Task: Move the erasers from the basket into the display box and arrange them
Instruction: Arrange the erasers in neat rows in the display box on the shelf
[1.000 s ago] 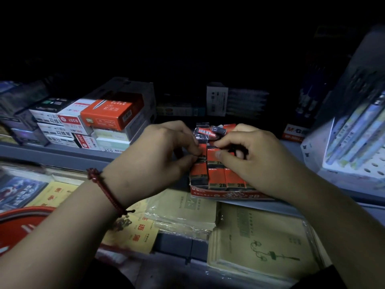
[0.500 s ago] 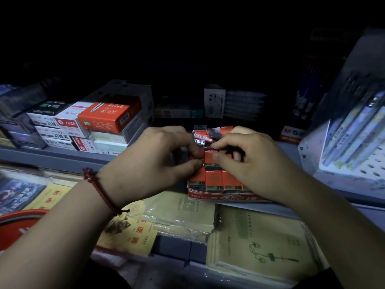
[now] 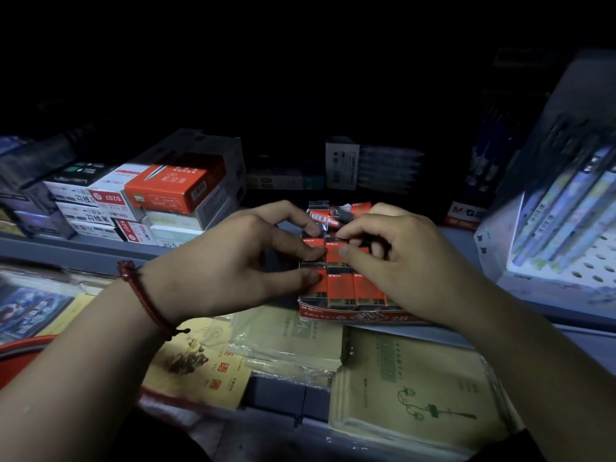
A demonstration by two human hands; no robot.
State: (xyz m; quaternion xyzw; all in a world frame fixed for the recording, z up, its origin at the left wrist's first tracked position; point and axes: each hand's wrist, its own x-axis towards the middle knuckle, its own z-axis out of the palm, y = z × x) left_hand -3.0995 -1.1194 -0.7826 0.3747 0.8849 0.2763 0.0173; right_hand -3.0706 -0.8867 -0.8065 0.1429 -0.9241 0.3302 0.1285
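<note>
A red display box [image 3: 353, 315] sits on the grey shelf edge, holding rows of red-and-black 2B erasers [image 3: 340, 288]. Several loose wrapped erasers [image 3: 328, 215] lie piled at the box's back. My left hand [image 3: 233, 261], with a red cord bracelet on the wrist, reaches in from the left; its thumb and fingertips touch the left column of erasers. My right hand [image 3: 396, 258] comes from the right and pinches one red eraser [image 3: 336, 255] in the second row between thumb and forefinger. A red basket rim [image 3: 23, 351] shows at the lower left.
Stacked pen boxes [image 3: 160, 191] stand on the shelf to the left. A white pegboard rack of pens [image 3: 566, 208] leans at the right. Wrapped notebooks [image 3: 413, 388] and booklets [image 3: 206, 368] lie on the lower shelf below the box. The back of the shelf is dark.
Both hands have stayed over the box. The right hand's pinched eraser has sunk lower into the second row, and the left fingers have shifted to its left edge.
</note>
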